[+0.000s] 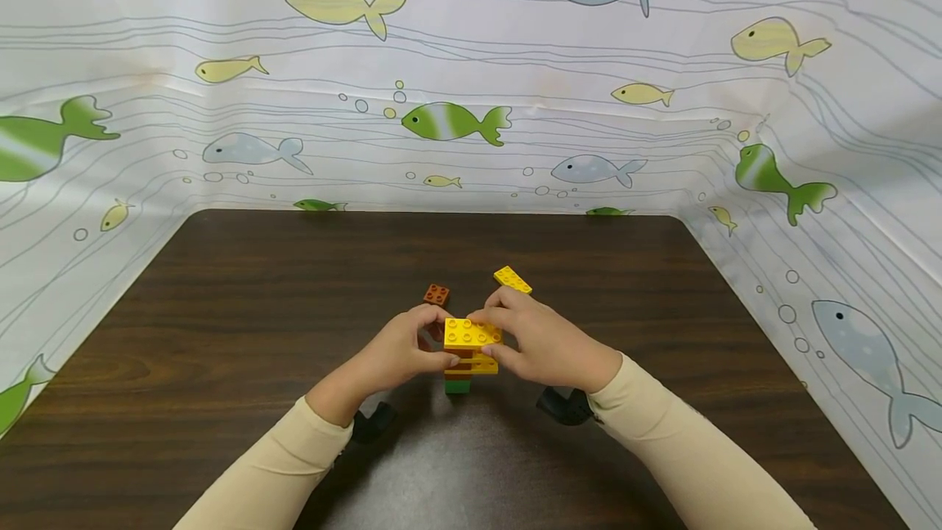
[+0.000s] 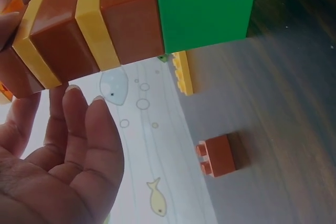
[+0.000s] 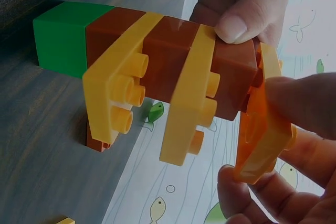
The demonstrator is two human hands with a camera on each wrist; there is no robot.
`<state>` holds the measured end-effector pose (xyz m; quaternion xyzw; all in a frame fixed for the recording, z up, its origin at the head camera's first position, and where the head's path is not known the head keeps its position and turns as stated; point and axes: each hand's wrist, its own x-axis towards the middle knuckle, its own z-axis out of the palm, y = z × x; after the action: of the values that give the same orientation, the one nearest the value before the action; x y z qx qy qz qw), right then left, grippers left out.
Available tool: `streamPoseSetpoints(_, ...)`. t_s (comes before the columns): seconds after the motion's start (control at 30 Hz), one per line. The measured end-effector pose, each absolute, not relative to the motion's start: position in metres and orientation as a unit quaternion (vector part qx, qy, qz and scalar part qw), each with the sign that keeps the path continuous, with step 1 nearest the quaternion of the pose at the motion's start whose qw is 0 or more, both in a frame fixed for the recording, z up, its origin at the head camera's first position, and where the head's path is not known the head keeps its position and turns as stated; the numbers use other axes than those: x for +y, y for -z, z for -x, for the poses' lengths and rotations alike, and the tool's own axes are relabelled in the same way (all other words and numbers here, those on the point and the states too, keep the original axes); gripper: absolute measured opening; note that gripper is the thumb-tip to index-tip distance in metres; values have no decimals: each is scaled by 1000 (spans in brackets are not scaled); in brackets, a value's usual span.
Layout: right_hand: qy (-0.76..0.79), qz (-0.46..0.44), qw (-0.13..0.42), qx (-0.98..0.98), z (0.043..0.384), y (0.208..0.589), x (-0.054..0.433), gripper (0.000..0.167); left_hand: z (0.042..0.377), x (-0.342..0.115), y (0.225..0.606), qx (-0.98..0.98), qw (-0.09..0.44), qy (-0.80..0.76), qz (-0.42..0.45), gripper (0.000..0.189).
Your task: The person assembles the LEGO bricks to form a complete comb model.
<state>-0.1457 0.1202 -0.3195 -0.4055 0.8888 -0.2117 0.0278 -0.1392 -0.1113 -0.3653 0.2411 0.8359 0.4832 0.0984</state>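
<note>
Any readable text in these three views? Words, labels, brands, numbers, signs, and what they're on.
None readable.
Brick stack and top yellow plate: no legible lettering; any mark on the studs is too small or blurred to read.
Loose brown brick, loose yellow plate: nothing legible.
Backdrop: fish, bubbles and wavy lines, no legible words.

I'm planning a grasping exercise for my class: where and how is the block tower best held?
Probably by its upper brown block, thumb on the near wall, coming from the person's left, where the left hand is: on that side the tower looks flat and roughly flush, while the studded yellow plates jut out to the right.
</note>
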Motion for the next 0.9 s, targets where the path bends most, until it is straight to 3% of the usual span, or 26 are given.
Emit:
streamPoseSetpoints(0.3, 221, 401, 31, 888, 145, 321, 121, 39, 136, -108, 362, 841, 84, -485, -224, 40)
streamPoseSetpoints(0.53, 225, 402, 33, 887, 146, 323, 120, 38, 131, -111, 356, 848, 49, -488, -202, 33)
streamPoseSetpoints(0.9, 219, 398, 32, 890, 147, 323, 121, 38, 133, -112, 355, 845, 59, -486, -216, 31)
